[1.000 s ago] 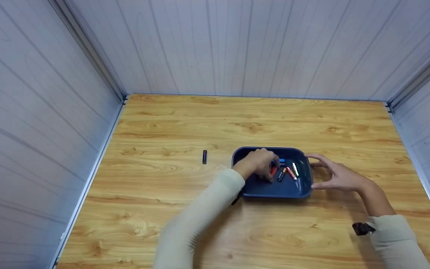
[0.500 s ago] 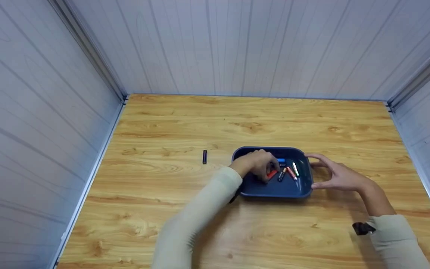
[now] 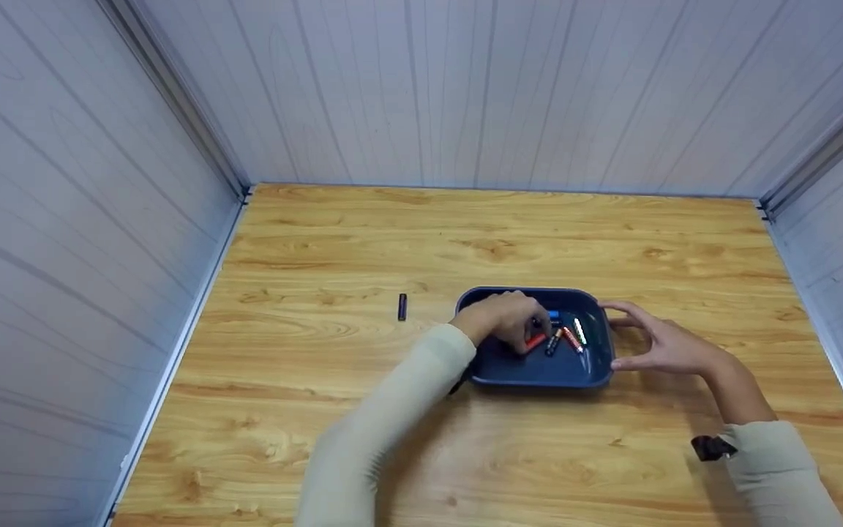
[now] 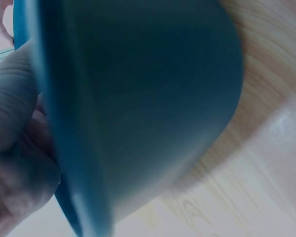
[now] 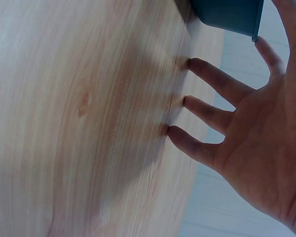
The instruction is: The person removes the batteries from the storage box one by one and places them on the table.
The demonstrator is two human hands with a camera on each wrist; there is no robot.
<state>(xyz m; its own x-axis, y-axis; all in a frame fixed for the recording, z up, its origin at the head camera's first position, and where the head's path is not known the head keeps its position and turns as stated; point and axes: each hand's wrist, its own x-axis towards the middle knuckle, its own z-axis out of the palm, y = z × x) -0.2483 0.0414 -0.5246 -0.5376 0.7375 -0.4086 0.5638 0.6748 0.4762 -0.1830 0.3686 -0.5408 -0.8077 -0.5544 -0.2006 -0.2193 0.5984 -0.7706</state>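
My left hand (image 3: 513, 318) reaches over the left side of the dark blue tray (image 3: 538, 382), fingers curled down among the batteries. Its fingertips pinch one end of a red battery (image 3: 536, 342). A black-and-copper battery (image 3: 554, 342), a red-and-silver battery (image 3: 572, 339) and a shiny green-banded battery (image 3: 579, 331) lie to the right; a blue battery (image 3: 554, 315) is partly covered by the hand. My right hand (image 3: 667, 348) is spread at the tray's right end, thumb and forefinger touching it. In the right wrist view, the other fingertips of the right hand (image 5: 259, 133) rest on the table.
A single dark battery (image 3: 402, 307) stands or lies on the wood-grain table (image 3: 304, 410), left of the tray. Pale panel walls (image 3: 429, 95) close off the back and both sides. The left wrist view is mostly filled by the tray's outer wall (image 4: 148, 98).
Inside the tray, my left fingers have shifted slightly and the red battery has turned to a flatter slant. My right hand and the tray have stayed in place.
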